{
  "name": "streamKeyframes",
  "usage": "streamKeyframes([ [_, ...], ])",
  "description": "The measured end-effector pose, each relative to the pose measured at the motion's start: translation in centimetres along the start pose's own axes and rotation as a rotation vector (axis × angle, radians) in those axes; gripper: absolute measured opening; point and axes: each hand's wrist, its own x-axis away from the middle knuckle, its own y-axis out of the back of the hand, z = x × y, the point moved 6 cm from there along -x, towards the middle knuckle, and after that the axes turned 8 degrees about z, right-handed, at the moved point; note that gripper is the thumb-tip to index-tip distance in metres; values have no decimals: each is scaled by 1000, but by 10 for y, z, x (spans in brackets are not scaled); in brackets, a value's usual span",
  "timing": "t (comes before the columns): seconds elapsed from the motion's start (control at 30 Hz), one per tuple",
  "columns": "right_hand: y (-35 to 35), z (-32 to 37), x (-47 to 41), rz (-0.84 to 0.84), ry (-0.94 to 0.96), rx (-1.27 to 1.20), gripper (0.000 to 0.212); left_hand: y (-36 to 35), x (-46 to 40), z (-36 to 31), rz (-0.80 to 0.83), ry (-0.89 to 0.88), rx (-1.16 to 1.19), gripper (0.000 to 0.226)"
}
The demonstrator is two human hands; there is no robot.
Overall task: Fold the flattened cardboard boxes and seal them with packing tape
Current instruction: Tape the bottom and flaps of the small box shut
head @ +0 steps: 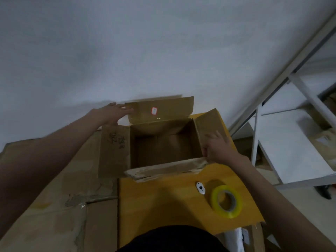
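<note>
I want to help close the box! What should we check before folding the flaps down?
1. Box open side up on the table: ok.
2. Nothing seen inside: ok.
3. All four flaps out of the opening: ok.
4. Left hand at the far flap: ok.
5. Right hand on the right flap: ok, though whether its fingers grip cannot tell.
6. Tape nearby on the table: ok.
</note>
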Motion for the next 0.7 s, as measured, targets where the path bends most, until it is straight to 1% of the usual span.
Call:
streamKeyframes([
  [0.07, -4, -2, 8, 20, -39, -71, 29, -5, 0, 1, 90, -4, -181, 98],
  [0.13, -6, -5, 12, 45, -41, -125, 26, -11, 1, 3, 124, 5, -308, 104],
  [0.2, -9, -9, 13, 36, -19, -144, 12, -16, 1, 6, 113, 28, -422, 111],
  [0.23, -9, -11, 14, 17, -1, -156, 5, -19, 1, 7, 111, 37, -470, 118],
  [0.27, -10, -12, 15, -4, 18, -179, 4, -22, 1, 8, 118, 48, -505, 129],
  [0.33, -10, -14, 16, -24, 36, -253, 6, -28, -1, 10, 136, 70, -543, 152],
  [0.37, -10, -15, 17, -28, 38, -283, 6, -31, -2, 11, 126, 70, -552, 157],
  [0.43, -10, -17, 18, -33, 28, -327, 7, -35, -3, 12, 93, 60, -561, 159],
  [0.53, -14, -21, 23, -42, 5, -385, 11, -40, -2, 13, 84, 51, -542, 166],
  [0.7, -22, -17, 37, -43, 11, -394, 17, -40, 0, 8, 48, -6, -546, 164],
])
